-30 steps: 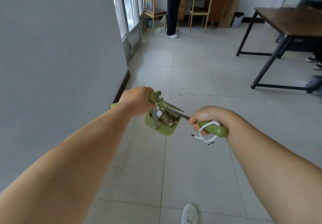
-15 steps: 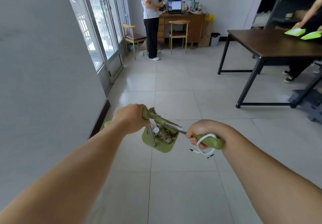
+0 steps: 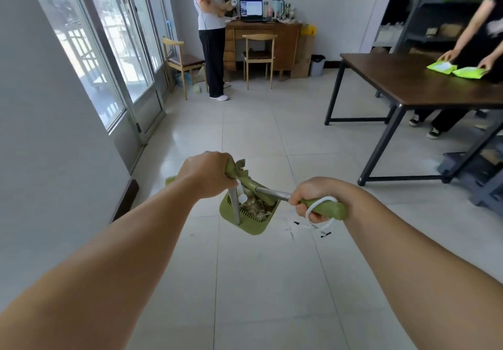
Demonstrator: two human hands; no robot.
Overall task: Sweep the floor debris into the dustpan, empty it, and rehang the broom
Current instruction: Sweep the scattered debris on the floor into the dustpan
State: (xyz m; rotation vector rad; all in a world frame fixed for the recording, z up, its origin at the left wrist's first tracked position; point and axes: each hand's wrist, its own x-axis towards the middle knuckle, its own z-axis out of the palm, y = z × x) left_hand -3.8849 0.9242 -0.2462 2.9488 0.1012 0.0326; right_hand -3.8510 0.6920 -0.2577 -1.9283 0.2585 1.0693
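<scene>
Since a second ago our view has lifted; both hands keep their grips. Right hand [image 3: 318, 200] clenches the broom handle [image 3: 324, 208] (white loop attached). Left hand [image 3: 206, 174] grasps the dustpan [image 3: 250, 219], debris inside, above the tiled floor [image 3: 245, 281]. Beyond: table [image 3: 408, 83].

bright daylight from glass doors [image 3: 114, 58] | floor glare | wide-angle edge distortion | mostly sharp
</scene>
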